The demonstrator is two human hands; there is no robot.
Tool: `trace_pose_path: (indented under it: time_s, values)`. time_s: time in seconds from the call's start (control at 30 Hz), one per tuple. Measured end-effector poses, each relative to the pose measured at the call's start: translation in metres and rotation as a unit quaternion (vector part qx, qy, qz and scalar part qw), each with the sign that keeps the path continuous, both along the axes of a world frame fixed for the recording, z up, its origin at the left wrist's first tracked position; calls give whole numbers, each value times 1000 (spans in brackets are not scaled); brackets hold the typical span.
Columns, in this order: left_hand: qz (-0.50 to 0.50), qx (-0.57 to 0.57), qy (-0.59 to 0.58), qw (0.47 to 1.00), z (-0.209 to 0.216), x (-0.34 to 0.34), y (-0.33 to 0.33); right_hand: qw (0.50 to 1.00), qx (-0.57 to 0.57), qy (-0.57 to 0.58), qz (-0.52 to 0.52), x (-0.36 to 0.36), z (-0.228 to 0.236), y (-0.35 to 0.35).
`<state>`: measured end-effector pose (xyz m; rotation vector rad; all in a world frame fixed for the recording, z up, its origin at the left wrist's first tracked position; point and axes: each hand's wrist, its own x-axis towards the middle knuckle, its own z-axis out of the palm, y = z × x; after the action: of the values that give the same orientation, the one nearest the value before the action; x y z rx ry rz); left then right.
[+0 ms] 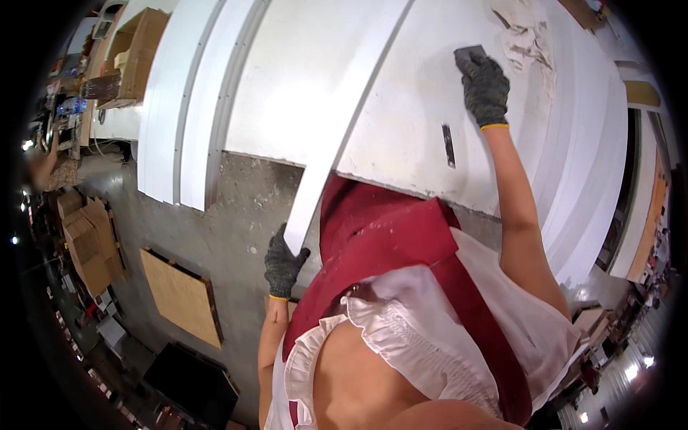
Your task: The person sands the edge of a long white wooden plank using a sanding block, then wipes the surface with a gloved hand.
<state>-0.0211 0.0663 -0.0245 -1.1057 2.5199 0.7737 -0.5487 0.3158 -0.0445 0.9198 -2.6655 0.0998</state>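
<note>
My left hand [285, 265], in a dark grey knit glove with a yellow cuff, is closed on the near end of a long white strip [344, 122]. The strip slants up and away across the white tabletop [279, 93], its near end past the table's edge. On the tabletop to the right, my right hand [484, 89], gloved the same way, has its fingers closed on a small flat dark grey pad [470, 52]. A short narrow black strip [448, 145] lies on the tabletop nearer to me. Beyond the right hand is a crumpled off-white cloth [524, 37].
Long white panels [197, 107] overhang the table's near edge at left; more long white panels [584, 158] line its right side. An open cardboard box [137, 54] stands far left. On the concrete floor are flattened cartons [92, 244] and a wooden board [180, 295].
</note>
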Motion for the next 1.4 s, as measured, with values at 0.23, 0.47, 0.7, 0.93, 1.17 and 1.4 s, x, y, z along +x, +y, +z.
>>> trace_pose_path:
  time_s: [0.23,0.47,0.7,0.93,1.17,1.4]
  values:
    - [136,38,335,931,27,-71,24,969,33,-238,54,104,51,19]
    - [95,366,222,899,51,-164,61,953,-53,-240,179,171,31,25]
    - [97,422,217,875,-12,-158,60,863,16,-326,385,175,11,-25]
    - [50,388,188,901,1,-160,50,832,84,-342,428,188,48,-37]
    - [-7,352,181,918,7,-171,50,813,132,-367,432,193,48,-58]
    - [-129,160,223,953,25,-177,45,724,-205,-580,313,182,56,-61]
